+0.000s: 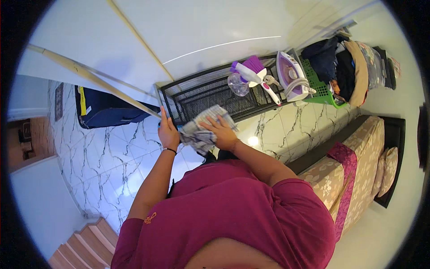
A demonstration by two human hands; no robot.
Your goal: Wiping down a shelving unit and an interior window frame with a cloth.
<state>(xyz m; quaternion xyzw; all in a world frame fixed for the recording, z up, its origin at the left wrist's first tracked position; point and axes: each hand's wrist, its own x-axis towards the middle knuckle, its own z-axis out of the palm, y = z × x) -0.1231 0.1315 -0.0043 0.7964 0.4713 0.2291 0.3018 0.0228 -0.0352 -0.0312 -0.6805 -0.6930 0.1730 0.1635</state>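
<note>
A grey-and-white checked cloth [196, 133] is spread over the near left corner of a black mesh rack [197, 96], just left of the view's centre. By the right hand [219, 133] it is pressed from above, the fingers spread and not curled around it, probably so that the fabric is kept flat against the rim. The left hand [168, 135] is set just beside the cloth, towards nine o'clock, at the rack's corner. Its fingers are extended, perhaps for steadying; whether anything is gripped by them cannot be told.

Within the rack, towards one o'clock, a clear spray bottle [238, 85] and a purple-bristled brush [270, 92] are grouped at the far end, perhaps to be kept together. An iron [292, 77] is rested on its right end at two o'clock. Beyond it, clothes [329, 56] are heaped in a green basket [316, 85], seemingly so that they are contained.

The floor [130, 154] is laid with white, dark-veined tiles. At between nine and ten o'clock a dark blue suitcase [112, 107] is placed, crossed above by a pale pole [96, 78]. A bed [324, 181] with a floral cover is seen towards four o'clock, and wooden steps [89, 240] towards eight.
</note>
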